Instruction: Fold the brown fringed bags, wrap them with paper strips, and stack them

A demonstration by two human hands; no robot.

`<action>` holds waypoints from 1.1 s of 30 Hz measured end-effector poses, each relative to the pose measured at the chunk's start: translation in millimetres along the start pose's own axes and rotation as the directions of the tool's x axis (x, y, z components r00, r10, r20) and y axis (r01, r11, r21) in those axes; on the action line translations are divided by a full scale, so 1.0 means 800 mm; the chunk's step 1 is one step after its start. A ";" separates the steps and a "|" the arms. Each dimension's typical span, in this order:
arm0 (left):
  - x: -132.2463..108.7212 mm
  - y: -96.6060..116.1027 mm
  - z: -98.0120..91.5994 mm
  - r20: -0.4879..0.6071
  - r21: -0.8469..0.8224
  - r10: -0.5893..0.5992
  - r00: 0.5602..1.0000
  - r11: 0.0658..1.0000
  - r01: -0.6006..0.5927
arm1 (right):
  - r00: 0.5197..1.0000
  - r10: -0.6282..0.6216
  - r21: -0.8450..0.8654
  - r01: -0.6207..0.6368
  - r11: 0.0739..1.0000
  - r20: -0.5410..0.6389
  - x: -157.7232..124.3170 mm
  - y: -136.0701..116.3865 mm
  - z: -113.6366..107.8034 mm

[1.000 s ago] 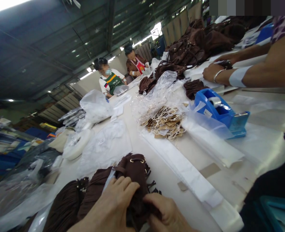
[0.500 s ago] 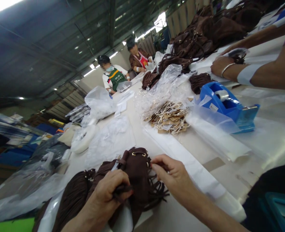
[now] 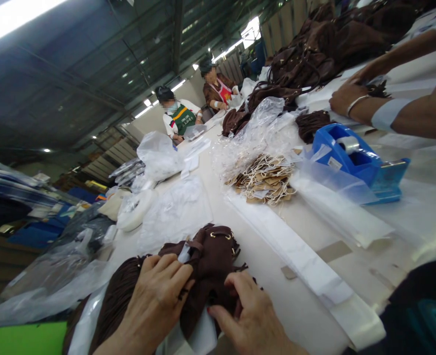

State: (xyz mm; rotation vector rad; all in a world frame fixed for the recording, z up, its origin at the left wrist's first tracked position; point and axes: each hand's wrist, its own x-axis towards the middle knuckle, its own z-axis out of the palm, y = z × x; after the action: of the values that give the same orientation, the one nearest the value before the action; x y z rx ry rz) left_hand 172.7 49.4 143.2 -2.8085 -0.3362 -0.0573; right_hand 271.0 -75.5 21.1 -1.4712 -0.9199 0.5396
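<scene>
A dark brown fringed bag (image 3: 215,256) with gold eyelets and a drawn cord lies at the near edge of the table. My left hand (image 3: 162,291) is closed over its left side, the fingers curled round dark brown material. At the bag's lower right, my right hand (image 3: 247,305) has its thumb and forefinger apart, touching the bag; its other fingers are partly hidden. White paper (image 3: 204,333) shows below the bag, between my hands. Left of it lies a thick bundle of dark brown fringe (image 3: 118,296) with a pale band (image 3: 87,320) across it.
A blue tape dispenser (image 3: 351,153) stands at the right, beside a pile of tan tags with strings (image 3: 264,182). Clear plastic bags (image 3: 175,207) and a long white strip (image 3: 292,251) lie on the table. Brown bags (image 3: 325,49) are heaped behind. A co-worker's hands (image 3: 351,96) work at the right.
My right hand has come down from the eyelets to the bag's lower right, its thumb and forefinger parting. My left hand has shifted slightly, its back turned more upward.
</scene>
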 end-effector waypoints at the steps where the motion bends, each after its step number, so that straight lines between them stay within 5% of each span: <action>1: 0.000 0.002 -0.002 -0.012 0.029 -0.013 1.000 0.999 0.013 | 0.999 0.002 -0.012 -0.002 1.000 -0.034 -0.002 0.000 0.006; 6: -0.003 0.029 -0.009 -0.145 0.059 0.051 0.988 0.997 -0.043 | 0.995 -0.062 0.092 0.068 0.993 -0.075 -0.006 0.002 0.018; 9: -0.008 0.047 -0.007 -0.053 -0.074 0.007 0.999 0.997 -0.011 | 0.993 -0.099 0.241 0.113 0.964 -0.068 -0.004 0.007 0.016; 12: -0.008 0.051 -0.002 0.109 -0.165 -0.184 0.977 0.966 0.200 | 0.999 -0.016 0.413 0.034 0.910 -0.047 0.001 0.012 0.014; 17: 0.003 0.037 0.000 0.298 -0.234 -0.252 0.920 0.916 0.327 | 0.970 0.168 0.698 -0.241 0.675 0.174 0.012 0.009 0.009; 28: 0.008 0.030 0.000 0.298 -0.338 -0.341 0.892 0.836 0.433 | 0.829 0.381 0.853 -0.496 0.163 0.409 -0.017 0.008 0.014; 33: 0.005 0.028 -0.001 0.265 -0.351 -0.345 0.900 0.835 0.424 | 0.763 0.460 0.809 -0.569 0.144 0.455 -0.001 -0.006 0.012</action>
State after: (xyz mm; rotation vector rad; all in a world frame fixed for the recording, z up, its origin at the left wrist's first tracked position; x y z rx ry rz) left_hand 182.0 29.0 137.7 -3.1027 -1.0530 0.0641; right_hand 262.1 -70.7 24.2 -0.5818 0.0373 1.4154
